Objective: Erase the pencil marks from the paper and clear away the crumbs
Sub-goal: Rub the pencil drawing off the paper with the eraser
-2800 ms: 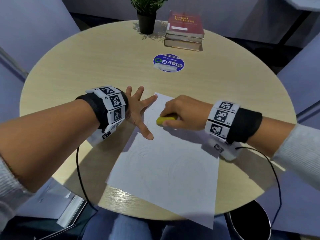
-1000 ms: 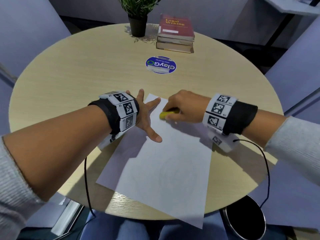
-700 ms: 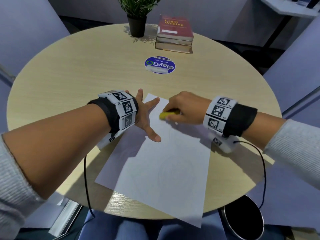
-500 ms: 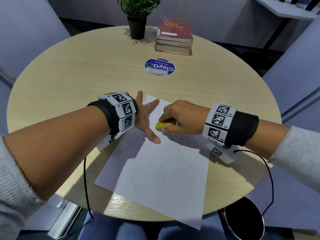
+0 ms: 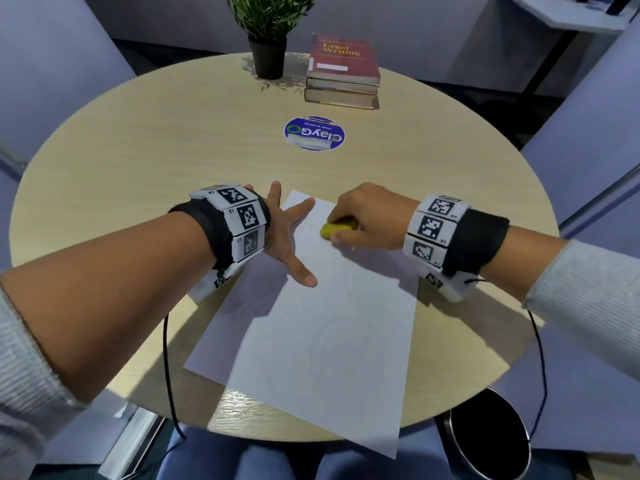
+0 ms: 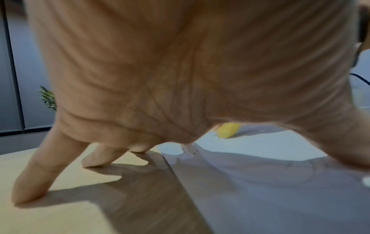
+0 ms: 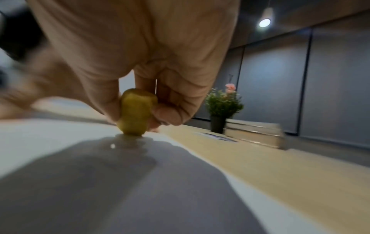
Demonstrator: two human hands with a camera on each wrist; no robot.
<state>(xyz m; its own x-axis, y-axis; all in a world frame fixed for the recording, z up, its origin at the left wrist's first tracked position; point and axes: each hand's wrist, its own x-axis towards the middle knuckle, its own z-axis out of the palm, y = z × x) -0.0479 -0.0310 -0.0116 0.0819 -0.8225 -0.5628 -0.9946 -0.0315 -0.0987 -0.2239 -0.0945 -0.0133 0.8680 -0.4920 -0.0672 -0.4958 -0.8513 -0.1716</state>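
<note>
A white sheet of paper [image 5: 332, 334] lies on the round wooden table [image 5: 138, 150], with faint pencil curves on it. My right hand [image 5: 367, 216] pinches a yellow eraser [image 5: 336, 228] and presses its tip on the sheet's far corner; the eraser [image 7: 136, 114] stands upright between thumb and fingers. Tiny dark crumbs [image 5: 313, 225] lie just left of it. My left hand [image 5: 287, 233] lies spread flat, fingers straight, thumb and forefinger on the paper's left edge, the other fingers [image 6: 36, 177] on the bare table. From under the left palm the eraser [image 6: 228, 130] shows.
A blue round sticker [image 5: 314, 134] sits at the table's middle. A stack of books [image 5: 343, 72] and a small potted plant [image 5: 268, 36] stand at the far edge. A dark round bin [image 5: 491, 434] stands on the floor at the lower right. Cables hang from both wrists.
The right hand has rubbed the eraser back and forth near the sheet's far corner, toward me half a second ago and now farther away again. The left hand has stayed flat on the paper.
</note>
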